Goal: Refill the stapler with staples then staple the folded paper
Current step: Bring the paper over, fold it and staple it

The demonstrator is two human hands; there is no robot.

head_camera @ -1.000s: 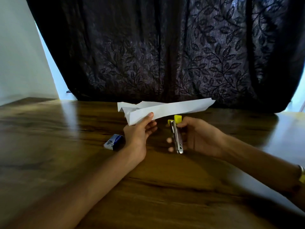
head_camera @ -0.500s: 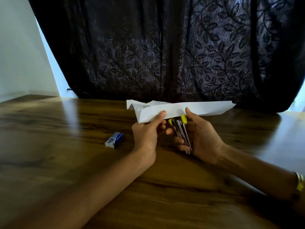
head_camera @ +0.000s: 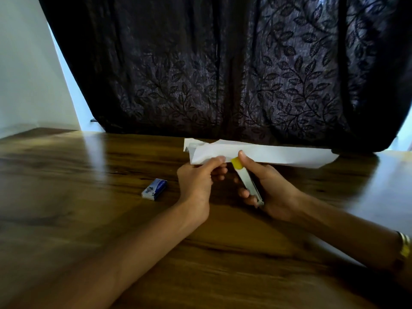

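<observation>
A long strip of folded white paper [head_camera: 267, 153] is held above the wooden table, running left to right. My left hand [head_camera: 197, 181] pinches its lower edge near the left end. My right hand [head_camera: 269, 188] grips a small metal stapler [head_camera: 247, 181] with a yellow tip, thumb on top. The yellow tip sits at the paper's lower edge, just right of my left fingers. A small blue staple box [head_camera: 155, 189] lies on the table to the left of my left hand.
The wooden table [head_camera: 89, 219] stretches wide around both forearms. A dark leaf-patterned curtain [head_camera: 223, 74] hangs right behind the table's far edge. A yellow bangle [head_camera: 404, 244] is on my right wrist.
The stapler has swung up from a lower, near-vertical hold so its yellow tip meets the paper's edge. My right thumb moved onto the stapler's top. The paper shifted slightly right.
</observation>
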